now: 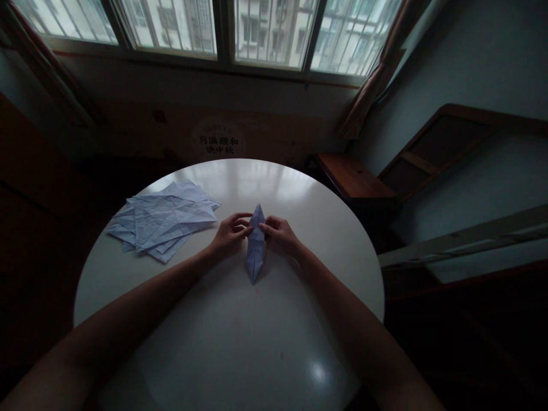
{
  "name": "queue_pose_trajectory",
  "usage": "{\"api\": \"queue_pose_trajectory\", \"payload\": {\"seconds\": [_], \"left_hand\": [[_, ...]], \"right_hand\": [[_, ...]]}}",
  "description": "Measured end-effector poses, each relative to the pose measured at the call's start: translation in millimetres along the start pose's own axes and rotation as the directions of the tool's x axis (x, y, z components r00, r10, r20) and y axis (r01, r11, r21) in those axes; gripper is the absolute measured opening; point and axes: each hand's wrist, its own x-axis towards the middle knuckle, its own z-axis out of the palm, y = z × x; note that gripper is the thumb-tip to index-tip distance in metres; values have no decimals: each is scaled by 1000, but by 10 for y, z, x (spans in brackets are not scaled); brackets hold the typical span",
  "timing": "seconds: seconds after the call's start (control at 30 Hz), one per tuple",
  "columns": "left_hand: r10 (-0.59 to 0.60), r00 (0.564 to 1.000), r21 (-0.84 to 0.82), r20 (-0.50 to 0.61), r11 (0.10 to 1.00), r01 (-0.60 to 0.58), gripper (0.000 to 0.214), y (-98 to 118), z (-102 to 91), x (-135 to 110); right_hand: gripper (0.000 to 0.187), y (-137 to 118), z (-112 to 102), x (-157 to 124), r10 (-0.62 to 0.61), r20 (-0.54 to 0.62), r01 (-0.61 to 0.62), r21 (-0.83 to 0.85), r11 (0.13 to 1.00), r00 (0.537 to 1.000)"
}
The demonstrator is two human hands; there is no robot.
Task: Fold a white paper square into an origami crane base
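Observation:
A narrow piece of folded paper (256,251), pale bluish and pointed at both ends, is upright in front of me, its long axis running toward and away from me. My left hand (231,233) grips its left edge near the upper half, thumb and fingers bent against it. On the opposite edge my right hand (280,233) pinches the paper, with the thumb lying on its face and the other fingers curled behind. To the left lies a stack of creased paper sheets (171,220), apart from both hands.
A round white table (240,342) is under my hands. Beyond it a brown wooden stool or bench (353,177) stands at the right. A large cardboard panel (274,128) with printed characters leans below the barred windows (274,31). A wooden frame (428,160) rests against the right wall.

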Motion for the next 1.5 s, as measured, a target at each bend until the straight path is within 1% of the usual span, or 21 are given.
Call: {"api": "queue_pose_trajectory", "payload": {"seconds": [0.17,0.33,0.47,0.63,0.87,1.07,1.23,1.33,1.5], "left_hand": [[4,1000,-20,23,1000,-4,50,-17,-9,-12],[-5,1000,-31,26,1000,6,49,-22,7,-12],[10,999,-59,33,998,-8,47,-44,7,0],[13,999,-6,46,1000,-13,48,-29,-1,-10],[-53,987,60,153,997,44,61,27,33,-50],[-63,986,31,152,998,59,63,46,43,-62],[-69,979,39,193,997,63,59,62,38,-71],[-71,978,55,198,997,62,58,69,40,-75],[-74,977,62,201,996,63,71,85,53,-81]], "right_hand": [[41,-5,7,7,-11,15,12,-34,999,1000],[44,-37,14,-2,8,12,-7,-70,998,1000],[44,-46,15,-16,10,12,-8,-90,996,1000],[43,-17,0,-9,-2,-1,2,-106,994,1000],[44,-27,-16,-6,-3,-8,2,-96,995,1000],[46,-59,13,-21,0,-14,-2,-94,996,1000],[47,-54,15,-16,15,-15,-16,-92,996,1000],[47,-64,12,-19,15,-15,-16,-97,995,1000],[48,-74,13,-25,11,-29,-13,-92,996,1000]]}}
